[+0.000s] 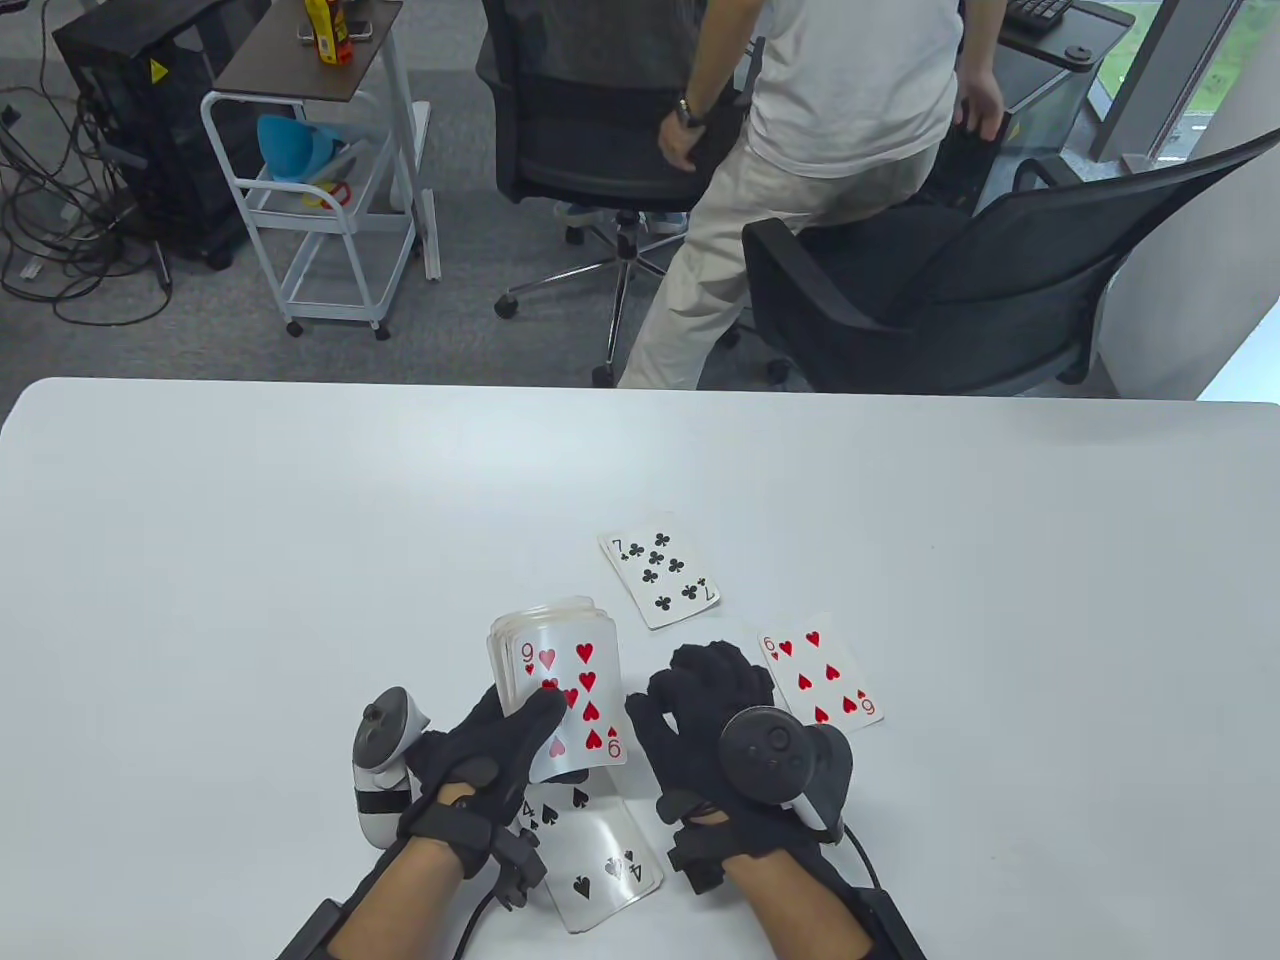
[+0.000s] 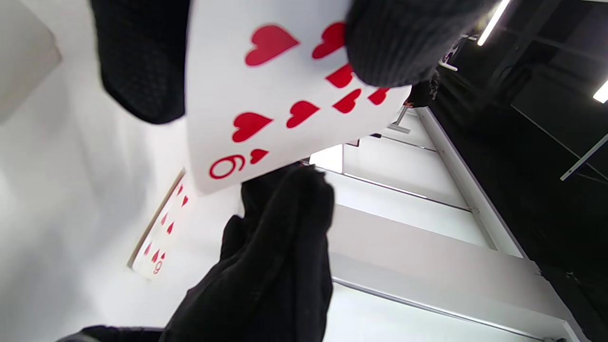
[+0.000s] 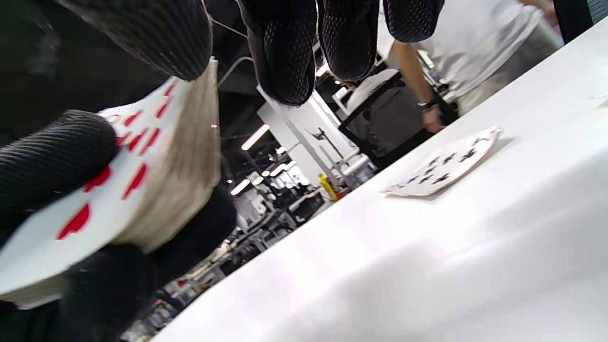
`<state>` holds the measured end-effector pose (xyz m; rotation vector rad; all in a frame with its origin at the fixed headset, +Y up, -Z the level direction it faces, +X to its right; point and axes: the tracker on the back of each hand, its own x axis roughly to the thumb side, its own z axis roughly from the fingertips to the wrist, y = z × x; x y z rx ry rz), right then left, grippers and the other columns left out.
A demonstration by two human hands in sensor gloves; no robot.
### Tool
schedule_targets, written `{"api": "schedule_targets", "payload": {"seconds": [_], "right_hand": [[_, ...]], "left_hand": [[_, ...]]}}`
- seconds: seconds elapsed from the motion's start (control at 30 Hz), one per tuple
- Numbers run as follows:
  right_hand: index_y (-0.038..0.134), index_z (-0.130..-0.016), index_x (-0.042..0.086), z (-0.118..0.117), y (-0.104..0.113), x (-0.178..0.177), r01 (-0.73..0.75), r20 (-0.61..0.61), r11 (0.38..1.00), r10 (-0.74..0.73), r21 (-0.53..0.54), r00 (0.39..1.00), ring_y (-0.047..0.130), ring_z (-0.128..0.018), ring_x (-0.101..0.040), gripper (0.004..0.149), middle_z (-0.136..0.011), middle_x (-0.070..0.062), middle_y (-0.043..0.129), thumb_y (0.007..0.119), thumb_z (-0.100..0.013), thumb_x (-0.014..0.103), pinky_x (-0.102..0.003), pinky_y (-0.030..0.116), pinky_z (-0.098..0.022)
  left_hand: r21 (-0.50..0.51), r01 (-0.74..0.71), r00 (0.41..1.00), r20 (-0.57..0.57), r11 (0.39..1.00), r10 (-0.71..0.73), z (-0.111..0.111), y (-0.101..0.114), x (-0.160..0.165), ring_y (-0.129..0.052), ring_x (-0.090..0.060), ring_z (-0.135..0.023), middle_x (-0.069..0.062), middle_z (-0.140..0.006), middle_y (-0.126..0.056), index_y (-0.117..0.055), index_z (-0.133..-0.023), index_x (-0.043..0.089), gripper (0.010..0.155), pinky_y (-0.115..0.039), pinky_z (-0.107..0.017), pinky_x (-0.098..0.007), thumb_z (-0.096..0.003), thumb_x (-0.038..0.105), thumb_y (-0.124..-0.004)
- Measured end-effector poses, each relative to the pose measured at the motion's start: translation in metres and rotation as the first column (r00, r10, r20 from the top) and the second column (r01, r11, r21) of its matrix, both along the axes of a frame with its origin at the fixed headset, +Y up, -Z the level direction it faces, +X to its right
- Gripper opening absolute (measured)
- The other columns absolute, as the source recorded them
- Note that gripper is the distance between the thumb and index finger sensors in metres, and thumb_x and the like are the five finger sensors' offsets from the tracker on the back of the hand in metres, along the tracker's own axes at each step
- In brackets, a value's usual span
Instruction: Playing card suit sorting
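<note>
My left hand (image 1: 515, 720) grips a face-up deck (image 1: 555, 690) just above the white table (image 1: 250, 560), its thumb (image 2: 394, 42) pressing the top card, a nine of hearts (image 2: 275, 95). My right hand (image 1: 690, 690) hovers with relaxed fingers right beside the deck's (image 3: 156, 190) right edge and holds nothing. Three single cards lie face up on the table. A seven of clubs (image 1: 660, 578) lies beyond the hands, a six of hearts (image 1: 822, 680) to the right, and a four of spades (image 1: 590, 850) sits partly under my left wrist.
Behind the table's far edge a person in a white shirt (image 1: 850, 80) bends between two black office chairs (image 1: 960, 290). A white cart (image 1: 320, 200) stands at the back left.
</note>
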<state>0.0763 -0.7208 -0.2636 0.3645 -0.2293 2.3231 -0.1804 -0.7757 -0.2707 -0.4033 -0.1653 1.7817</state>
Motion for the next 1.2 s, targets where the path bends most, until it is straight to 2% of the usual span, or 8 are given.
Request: {"api": "schedule_targets", "payload": {"seconds": [0.2, 0.33, 0.47, 0.67, 0.9, 1.0, 1.1, 1.2], "right_hand": [[0.073, -0.092, 0.007, 0.004, -0.001, -0.009, 0.017, -0.029, 1.0, -0.016, 0.011, 0.999, 0.04, -0.101, -0.055, 0.057, -0.106, -0.025, 0.056, 0.076, -0.056, 0.05, -0.076, 0.029, -0.065], [0.068, -0.094, 0.006, 0.004, -0.007, -0.017, -0.055, -0.072, 0.997, 0.051, -0.051, 0.996, 0.037, -0.101, -0.055, 0.064, -0.107, -0.025, 0.053, 0.082, -0.054, 0.053, -0.077, 0.027, -0.064], [0.067, -0.09, 0.007, 0.008, -0.007, -0.025, -0.074, -0.09, 0.997, 0.072, -0.009, 0.993, 0.04, -0.101, -0.055, 0.066, -0.106, -0.024, 0.054, 0.087, -0.05, 0.056, -0.077, 0.029, -0.065], [0.074, -0.078, 0.007, 0.009, -0.005, -0.023, 0.018, -0.05, 0.998, -0.015, 0.064, 0.999, 0.055, -0.098, -0.053, 0.054, -0.1, -0.021, 0.066, 0.088, -0.049, 0.05, -0.076, 0.036, -0.066], [0.087, -0.07, 0.003, 0.009, 0.002, -0.016, 0.055, -0.008, 0.989, -0.054, 0.139, 0.998, 0.063, -0.096, -0.049, 0.039, -0.095, -0.018, 0.078, 0.077, -0.055, 0.038, -0.075, 0.039, -0.066], [0.091, -0.07, 0.004, 0.008, 0.002, -0.014, 0.036, 0.017, 0.99, -0.039, 0.139, 0.999, 0.058, -0.096, -0.051, 0.039, -0.095, -0.019, 0.077, 0.076, -0.055, 0.037, -0.075, 0.039, -0.066], [0.085, -0.08, 0.007, 0.005, 0.003, -0.009, 0.033, 0.038, 0.992, -0.038, 0.12, 0.999, 0.055, -0.097, -0.052, 0.044, -0.097, -0.02, 0.072, 0.083, -0.054, 0.041, -0.075, 0.037, -0.066], [0.08, -0.083, 0.007, 0.004, 0.005, -0.003, 0.035, 0.057, 0.991, -0.043, 0.127, 0.997, 0.053, -0.098, -0.053, 0.048, -0.099, -0.02, 0.069, 0.088, -0.051, 0.043, -0.075, 0.037, -0.066]], "left_hand": [[-0.022, -0.001, 1.0, 0.024, 1.0, 0.002, 0.0, -0.004, 0.002, -0.09, -0.033, -0.088, -0.003, -0.105, -0.075, -0.056, -0.108, 0.027, 0.062, -0.094, -0.051, -0.043, -0.0568, 0.048, -0.085], [-0.023, -0.032, 0.999, 0.012, 0.999, 0.032, 0.0, -0.003, 0.002, -0.091, -0.032, -0.088, -0.002, -0.105, -0.076, -0.056, -0.108, 0.028, 0.062, -0.094, -0.051, -0.042, -0.0566, 0.046, -0.086], [-0.023, -0.07, 0.997, -0.014, 0.997, 0.07, 0.0, -0.003, 0.0, -0.092, -0.031, -0.087, -0.001, -0.104, -0.077, -0.057, -0.107, 0.028, 0.062, -0.095, -0.05, -0.041, -0.0558, 0.045, -0.088], [-0.029, -0.111, 0.994, -0.016, 0.993, 0.11, 0.0, -0.006, 0.003, -0.095, -0.03, -0.084, 0.0, -0.101, -0.081, -0.061, -0.105, 0.029, 0.063, -0.096, -0.048, -0.04, -0.0541, 0.05, -0.091], [-0.045, -0.13, 0.991, 0.014, 0.991, 0.131, 0.0, -0.006, 0.006, -0.092, -0.031, -0.087, 0.0, -0.103, -0.078, -0.059, -0.106, 0.029, 0.064, -0.095, -0.05, -0.041, -0.0545, 0.051, -0.09], [-0.045, -0.127, 0.992, 0.019, 0.991, 0.128, 0.0, -0.007, 0.006, -0.091, -0.031, -0.088, 0.0, -0.104, -0.076, -0.058, -0.107, 0.03, 0.063, -0.094, -0.052, -0.041, -0.0549, 0.05, -0.089], [-0.049, -0.133, 0.991, 0.021, 0.99, 0.134, 0.0, -0.007, 0.007, -0.09, -0.032, -0.089, -0.001, -0.105, -0.076, -0.058, -0.107, 0.03, 0.064, -0.094, -0.052, -0.042, -0.0548, 0.049, -0.09], [-0.041, -0.123, 0.992, 0.02, 0.992, 0.124, 0.0, -0.007, 0.006, -0.09, -0.031, -0.09, 0.0, -0.105, -0.076, -0.058, -0.107, 0.03, 0.065, -0.094, -0.052, -0.042, -0.0543, 0.049, -0.091]]}}
